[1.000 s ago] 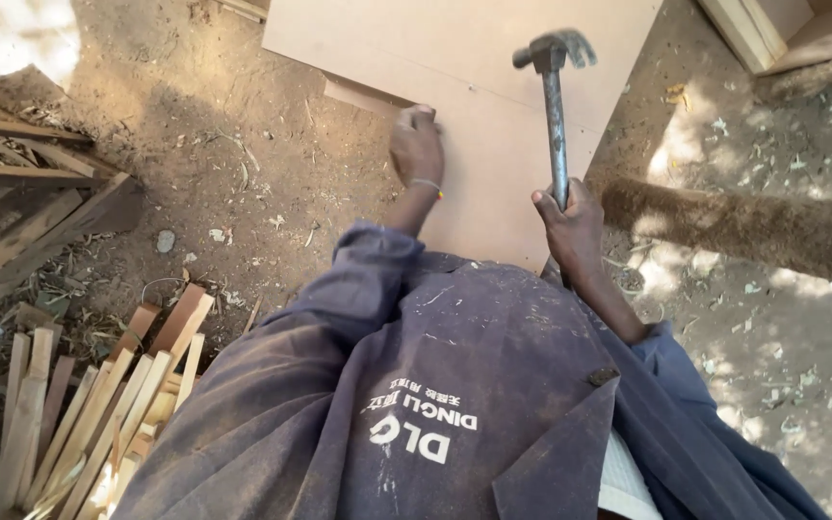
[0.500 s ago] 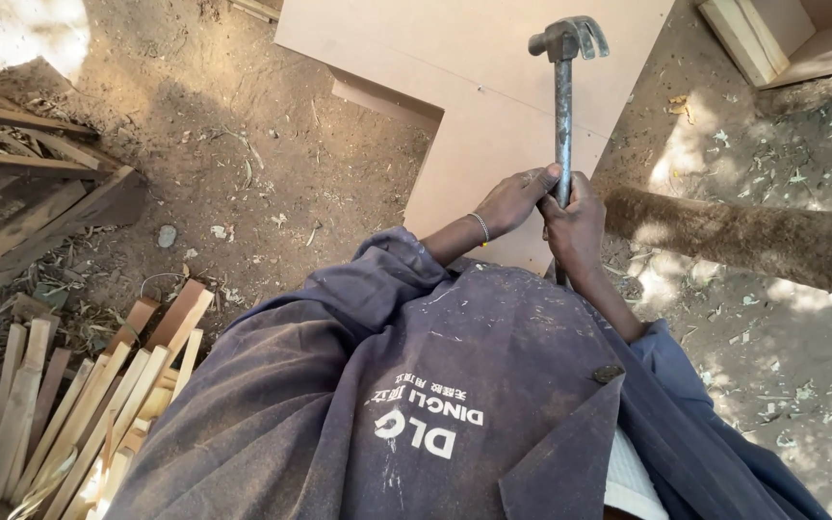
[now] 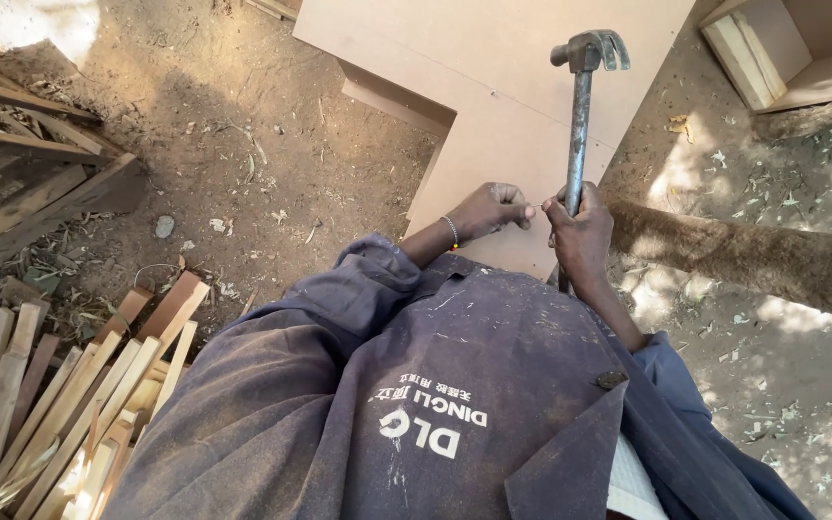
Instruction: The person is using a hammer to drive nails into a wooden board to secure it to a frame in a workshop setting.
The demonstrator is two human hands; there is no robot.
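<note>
My right hand [image 3: 580,234] grips the lower end of a claw hammer [image 3: 580,116] with a grey metal shaft. It holds the hammer upright, head up, over a light brown fibreboard panel [image 3: 512,106] that lies on the dirt. My left hand [image 3: 488,210] hovers over the panel's near edge with its fingers curled and pinched together. The fingertips nearly touch my right hand. Whether something small sits between those fingers is too small to tell. My dusty blue jacket fills the lower part of the view.
A bundle of thin wooden strips [image 3: 79,404] lies at the lower left. Dark wooden frames [image 3: 31,193] lie at the far left. A rough log [image 3: 753,255] crosses the ground on the right. An open wooden box [image 3: 772,48] stands at the top right.
My left hand left the panel's inner corner, came back to touch the hammer shaft by my right hand, and now sits just left of it, pinched. The hammer stayed upright.
</note>
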